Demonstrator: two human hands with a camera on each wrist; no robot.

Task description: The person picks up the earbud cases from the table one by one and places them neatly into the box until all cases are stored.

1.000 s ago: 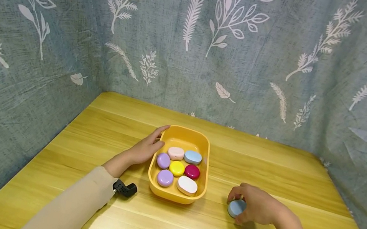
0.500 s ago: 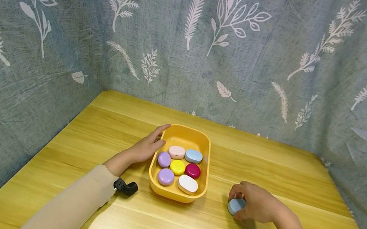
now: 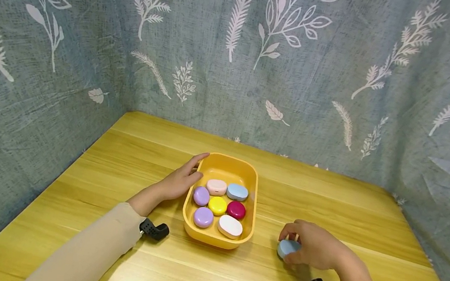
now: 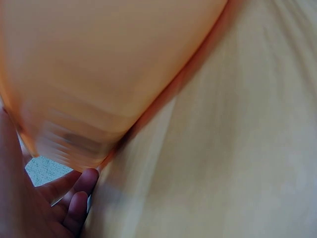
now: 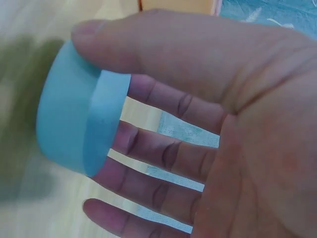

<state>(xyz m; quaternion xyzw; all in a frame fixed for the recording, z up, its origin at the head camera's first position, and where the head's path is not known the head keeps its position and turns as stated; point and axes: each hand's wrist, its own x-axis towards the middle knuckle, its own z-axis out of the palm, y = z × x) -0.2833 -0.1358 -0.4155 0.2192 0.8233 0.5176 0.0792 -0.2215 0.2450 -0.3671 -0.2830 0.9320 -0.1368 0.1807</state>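
Observation:
In the head view, my left hand (image 3: 179,179) holds the left side of a yellow-orange box (image 3: 215,241), thumb at the rim and fingers along the outer wall. The left wrist view shows fingertips (image 4: 88,179) against the box's outer wall (image 4: 114,64), low by the table. To the right of the box, my right hand (image 3: 315,246) grips a light-blue rounded case (image 3: 287,249), resembling an earbud case. From the right wrist, the thumb lies on one side of this case (image 5: 67,111) and several fingers on the other, with a shadow beside it.
Inside the box lie a pink case (image 3: 216,187), a blue one (image 3: 237,192), two purple ones (image 3: 203,217), a yellow one (image 3: 217,205), a dark red one (image 3: 236,210) and a white one (image 3: 230,226). The wood-patterned table (image 3: 140,267) is bounded by leaf-print curtains (image 3: 198,85).
My right hand has shifted slightly away from me and to the left with the light-blue case, its grip closing further. The left hand and box stay in place.

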